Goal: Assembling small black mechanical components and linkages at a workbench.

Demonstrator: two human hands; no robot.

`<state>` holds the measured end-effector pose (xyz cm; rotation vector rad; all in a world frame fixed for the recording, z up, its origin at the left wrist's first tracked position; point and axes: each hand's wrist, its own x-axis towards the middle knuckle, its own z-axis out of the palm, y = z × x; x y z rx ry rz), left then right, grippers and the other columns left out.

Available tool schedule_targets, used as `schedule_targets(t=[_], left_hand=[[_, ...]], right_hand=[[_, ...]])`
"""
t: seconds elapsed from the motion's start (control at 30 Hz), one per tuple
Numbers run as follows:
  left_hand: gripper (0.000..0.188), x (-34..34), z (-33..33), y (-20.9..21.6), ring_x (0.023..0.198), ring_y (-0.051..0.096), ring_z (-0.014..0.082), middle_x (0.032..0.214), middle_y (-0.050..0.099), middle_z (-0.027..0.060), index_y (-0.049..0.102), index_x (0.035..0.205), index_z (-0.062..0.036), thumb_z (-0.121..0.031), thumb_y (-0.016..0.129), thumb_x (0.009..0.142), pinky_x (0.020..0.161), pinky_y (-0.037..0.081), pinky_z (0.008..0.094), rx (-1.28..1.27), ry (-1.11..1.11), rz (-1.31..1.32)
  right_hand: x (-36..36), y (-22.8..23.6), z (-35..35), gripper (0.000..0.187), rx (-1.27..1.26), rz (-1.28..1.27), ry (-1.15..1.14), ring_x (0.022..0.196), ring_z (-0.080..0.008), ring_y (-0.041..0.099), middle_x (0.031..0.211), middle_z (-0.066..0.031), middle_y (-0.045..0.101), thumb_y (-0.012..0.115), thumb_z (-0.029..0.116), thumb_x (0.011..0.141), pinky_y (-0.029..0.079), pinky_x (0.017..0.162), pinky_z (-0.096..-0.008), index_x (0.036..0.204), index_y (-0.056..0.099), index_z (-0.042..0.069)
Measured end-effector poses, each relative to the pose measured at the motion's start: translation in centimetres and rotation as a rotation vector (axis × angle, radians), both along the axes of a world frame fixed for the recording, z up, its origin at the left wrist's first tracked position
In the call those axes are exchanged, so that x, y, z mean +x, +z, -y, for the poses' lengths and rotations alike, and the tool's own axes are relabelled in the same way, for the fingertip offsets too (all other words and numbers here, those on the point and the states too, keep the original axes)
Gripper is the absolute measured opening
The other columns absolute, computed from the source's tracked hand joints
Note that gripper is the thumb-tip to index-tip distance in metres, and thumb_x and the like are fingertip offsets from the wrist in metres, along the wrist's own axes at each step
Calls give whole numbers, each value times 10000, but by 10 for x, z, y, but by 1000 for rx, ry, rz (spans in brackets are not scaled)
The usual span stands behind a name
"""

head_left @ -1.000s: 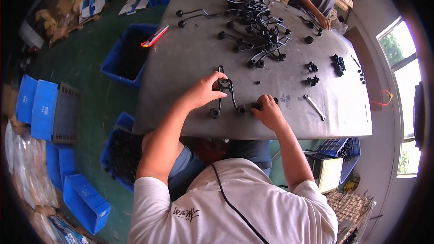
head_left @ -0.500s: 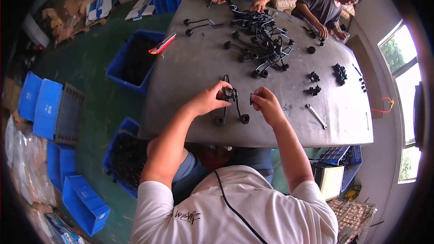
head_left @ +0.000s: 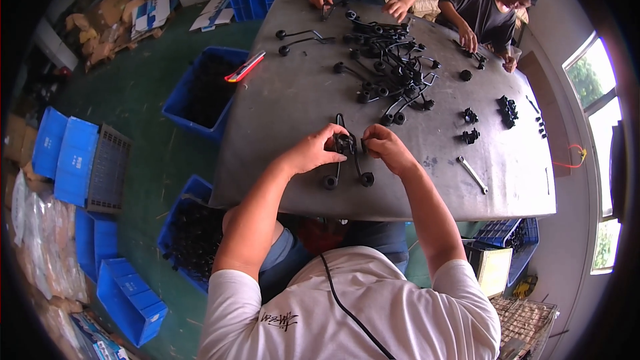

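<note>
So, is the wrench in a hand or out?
Out: the wrench lies on the grey table, to the right of the right hand, apart from it.

On the table [head_left: 293, 107], the frame [head_left: 345, 140] lies between the left hand [head_left: 317, 149] and the right hand [head_left: 388, 149], the pile [head_left: 393, 67] behind it. Left of the pile lie two rods [head_left: 301, 33]; the knife [head_left: 245, 67] is at the left edge. Right of the right hand lies the wrench [head_left: 473, 175], two clamps [head_left: 471, 136] behind it, a cluster [head_left: 507, 112] right of those. Two bins [head_left: 190, 128] stand left of the table
</note>
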<state>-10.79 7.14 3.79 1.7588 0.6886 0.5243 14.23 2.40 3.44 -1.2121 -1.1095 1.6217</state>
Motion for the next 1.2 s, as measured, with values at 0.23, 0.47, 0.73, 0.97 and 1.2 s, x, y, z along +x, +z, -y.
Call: schedule_targets(t=[0.23,0.47,0.73,0.97,1.2], left_hand=[[510,0,-1,-4,796,537,110,883,592,19,528,1250,-115,-130,789,812,760,480,295,18,7,-17],[520,-1,-1,-6,797,540,125,883,586,24,534,1256,-123,-145,790,804,759,481,301,39,27,-2],[530,0,0,-7,766,532,128,842,575,20,532,1262,-124,-172,794,804,749,482,305,43,32,-19],[523,0,0,-5,780,533,124,861,582,24,530,1265,-133,-172,791,813,764,480,301,55,10,-36],[532,0,-2,-8,786,530,121,858,581,18,523,1265,-133,-162,799,811,766,479,299,31,18,-18]], right_hand=[[2,-5,19,224,348,962,-42,803,-258,628,852,-120,603,639,112,819,502,714,-365,1019,578,31],[-8,17,46,299,485,1126,-221,939,-359,617,1032,-168,581,693,197,833,508,801,-438,1043,557,33],[-2,-7,40,259,436,1436,-125,887,-410,624,1008,-186,582,624,166,867,516,800,-474,1071,544,29],[19,-12,34,232,470,1118,-291,922,-446,618,976,-205,646,578,77,847,512,835,-486,1069,545,19],[0,3,32,236,47,291,-307,731,-185,649,916,-95,638,664,72,875,521,675,-311,1092,582,30]])
